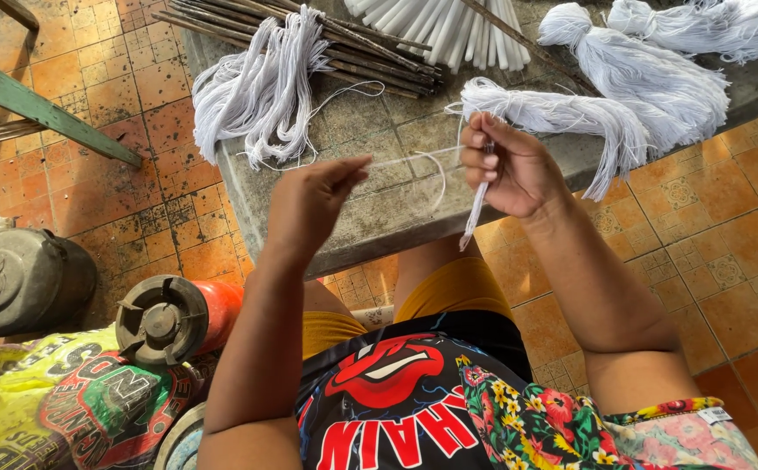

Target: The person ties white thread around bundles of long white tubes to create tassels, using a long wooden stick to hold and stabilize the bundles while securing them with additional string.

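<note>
My right hand (509, 170) is closed around a thin white stick (475, 213) that points down and to the left, with a tuft of white thread (562, 117) at its top. My left hand (314, 200) pinches a white thread strand (409, 158) pulled taut between the two hands. Both hands hover over the front edge of a low concrete slab (370, 218). A loose loop of thread hangs below the strand.
On the slab lie a hank of white thread (261, 83), dark thin sticks (362, 48), white sticks (449, 26) and finished white tassels (657, 78). To the left stand a red cylinder with a black cap (174, 318), a dark pot (22, 278), a yellow printed sack (57, 405) and a green wooden beam (40, 109).
</note>
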